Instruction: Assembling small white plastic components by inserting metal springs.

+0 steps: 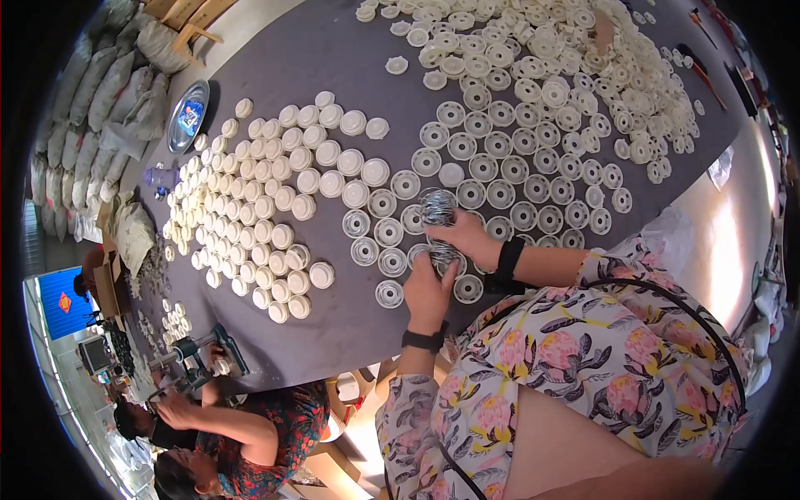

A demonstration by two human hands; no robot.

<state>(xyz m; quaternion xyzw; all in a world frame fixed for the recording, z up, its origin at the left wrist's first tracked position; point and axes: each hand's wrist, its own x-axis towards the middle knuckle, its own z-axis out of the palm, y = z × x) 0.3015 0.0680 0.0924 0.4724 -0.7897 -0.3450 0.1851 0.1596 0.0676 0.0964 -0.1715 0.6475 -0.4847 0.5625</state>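
My left hand is closed around a clump of shiny silver wire-like coils, its thumb resting along the side. Just beyond it, my right hand grips a second silver clump. Whether these are springs or stacked thin rings is too fine to tell. Both hands hover over or touch rows of round white plastic discs with ring-shaped centres, laid flat on the grey table. One disc beyond my right hand has a plain, filled face. Some discs are hidden under my hands.
Domed cream caps spread across the table's left half. A big heap of loose white discs covers the far side. A metal tray lies far left. A co-worker works at a green hand press lower left.
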